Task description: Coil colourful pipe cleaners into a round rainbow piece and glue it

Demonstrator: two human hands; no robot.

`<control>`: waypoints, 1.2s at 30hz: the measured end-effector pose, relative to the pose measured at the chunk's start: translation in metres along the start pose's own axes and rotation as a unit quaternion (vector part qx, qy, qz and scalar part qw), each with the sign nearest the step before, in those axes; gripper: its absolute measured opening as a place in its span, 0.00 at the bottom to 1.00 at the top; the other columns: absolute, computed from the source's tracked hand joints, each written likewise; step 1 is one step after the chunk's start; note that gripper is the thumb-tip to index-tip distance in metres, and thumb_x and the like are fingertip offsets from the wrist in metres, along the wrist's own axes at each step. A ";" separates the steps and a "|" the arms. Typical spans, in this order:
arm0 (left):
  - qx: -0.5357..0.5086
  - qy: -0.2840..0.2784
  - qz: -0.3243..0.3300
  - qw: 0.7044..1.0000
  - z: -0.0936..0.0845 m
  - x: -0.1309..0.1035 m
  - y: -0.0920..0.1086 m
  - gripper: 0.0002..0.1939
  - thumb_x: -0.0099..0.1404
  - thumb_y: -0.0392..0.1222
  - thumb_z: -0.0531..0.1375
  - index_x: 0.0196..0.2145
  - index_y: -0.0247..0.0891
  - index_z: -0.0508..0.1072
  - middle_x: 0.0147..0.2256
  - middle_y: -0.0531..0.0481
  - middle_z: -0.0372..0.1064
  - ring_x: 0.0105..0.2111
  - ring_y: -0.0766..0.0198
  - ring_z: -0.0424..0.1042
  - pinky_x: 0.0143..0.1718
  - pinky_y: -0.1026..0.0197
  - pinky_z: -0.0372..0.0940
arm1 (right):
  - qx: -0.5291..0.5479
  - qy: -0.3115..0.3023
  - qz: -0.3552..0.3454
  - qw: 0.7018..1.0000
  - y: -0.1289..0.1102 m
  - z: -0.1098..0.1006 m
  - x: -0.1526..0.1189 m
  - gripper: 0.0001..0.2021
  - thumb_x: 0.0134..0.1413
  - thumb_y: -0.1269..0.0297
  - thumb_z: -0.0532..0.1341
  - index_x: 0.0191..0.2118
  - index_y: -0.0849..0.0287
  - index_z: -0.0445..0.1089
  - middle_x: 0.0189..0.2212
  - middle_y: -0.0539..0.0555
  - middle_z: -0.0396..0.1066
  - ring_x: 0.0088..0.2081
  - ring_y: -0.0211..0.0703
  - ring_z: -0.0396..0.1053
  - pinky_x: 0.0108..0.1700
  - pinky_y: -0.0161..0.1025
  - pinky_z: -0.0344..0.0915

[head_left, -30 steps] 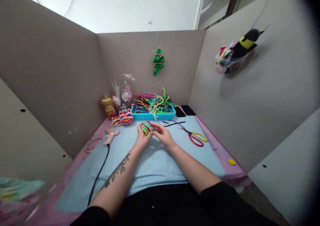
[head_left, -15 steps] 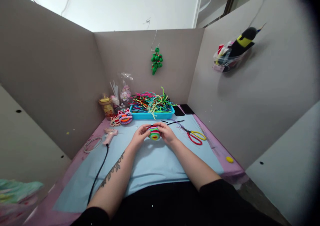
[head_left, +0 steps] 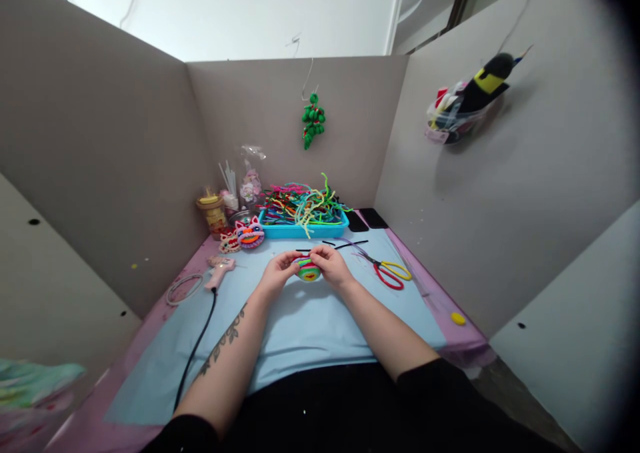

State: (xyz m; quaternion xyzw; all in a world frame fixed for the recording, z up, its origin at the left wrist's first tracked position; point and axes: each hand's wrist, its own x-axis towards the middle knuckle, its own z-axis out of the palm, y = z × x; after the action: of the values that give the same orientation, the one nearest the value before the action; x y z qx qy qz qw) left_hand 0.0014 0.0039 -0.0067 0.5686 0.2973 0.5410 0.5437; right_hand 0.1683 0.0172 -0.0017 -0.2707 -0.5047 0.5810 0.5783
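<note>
Between my hands, just above the blue table cover (head_left: 320, 319), is a small rounded piece of coiled pipe cleaners (head_left: 309, 271) in rainbow stripes, with a red and yellow centre. My left hand (head_left: 281, 270) pinches its left side. On the upper right side, my right hand (head_left: 330, 266) grips it with thumb and fingers close together. Part of the piece's top is hidden behind the fingertips. Several short black pipe cleaners (head_left: 351, 244) lie just beyond my hands. Scissors (head_left: 387, 273) with one red and one yellow handle rest to the right.
A blue tray (head_left: 305, 231) heaped with colourful pipe cleaners stands behind. Two lion-like heads (head_left: 250, 233) sit left of it, near a cup (head_left: 213, 216). A pink glue gun (head_left: 220, 273) with a black cord lies left. Two black phones (head_left: 373, 218) lie back right.
My fingers have shifted slightly on the striped piece, and the right fingertips are drawn closer to the left ones. A black strip now shows behind them. The view has moved a little.
</note>
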 end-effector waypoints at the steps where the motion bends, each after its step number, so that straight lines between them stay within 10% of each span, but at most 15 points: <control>1: -0.002 -0.001 -0.001 1.000 0.000 0.000 0.000 0.17 0.51 0.42 0.66 0.39 0.34 0.74 0.37 0.44 0.73 0.35 0.61 0.71 0.36 0.61 0.65 | -0.001 -0.002 -0.001 1.000 0.000 -0.001 0.000 0.12 0.37 0.59 0.68 0.27 0.60 0.69 0.21 0.47 0.68 0.23 0.34 0.63 0.28 0.33 0.60; 22: 0.006 -0.043 -0.021 0.999 0.003 0.000 0.005 0.20 0.48 0.42 0.68 0.39 0.34 0.71 0.34 0.47 0.72 0.30 0.65 0.70 0.29 0.64 0.64 | -0.027 -0.017 0.015 0.999 0.001 -0.003 0.000 0.15 0.37 0.55 0.68 0.26 0.60 0.68 0.21 0.46 0.66 0.22 0.34 0.62 0.26 0.32 0.60; 29: -0.013 -0.021 -0.040 0.999 0.003 -0.001 0.006 0.18 0.48 0.40 0.68 0.37 0.33 0.71 0.36 0.44 0.73 0.36 0.56 0.72 0.41 0.55 0.64 | -0.120 0.049 -0.061 0.990 -0.011 -0.027 0.011 0.21 0.48 0.49 0.59 0.45 0.58 0.68 0.35 0.55 0.73 0.38 0.44 0.69 0.43 0.41 0.64; 32: -0.092 -0.011 -0.044 0.995 0.000 -0.005 0.013 0.20 0.48 0.39 0.68 0.38 0.34 0.70 0.38 0.43 0.72 0.39 0.53 0.71 0.43 0.51 0.62 | -0.309 0.221 -0.095 0.920 -0.026 -0.065 0.019 0.19 0.50 0.52 0.56 0.40 0.61 0.71 0.35 0.58 0.73 0.40 0.48 0.68 0.45 0.43 0.62; 36: -0.222 -0.018 -0.035 0.974 -0.008 -0.012 0.022 0.21 0.46 0.43 0.65 0.39 0.36 0.68 0.36 0.44 0.70 0.37 0.54 0.71 0.43 0.47 0.62 | -0.556 0.277 0.027 0.783 -0.035 -0.112 0.024 0.13 0.50 0.62 0.53 0.35 0.58 0.74 0.34 0.57 0.73 0.40 0.50 0.68 0.45 0.43 0.61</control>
State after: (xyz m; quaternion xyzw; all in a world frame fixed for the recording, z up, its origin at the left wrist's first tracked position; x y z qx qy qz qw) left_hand -0.0142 -0.0102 0.0086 0.4324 0.1800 0.5638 0.6803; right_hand 0.2785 0.0644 -0.0024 -0.7079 -0.5509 0.1155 0.4266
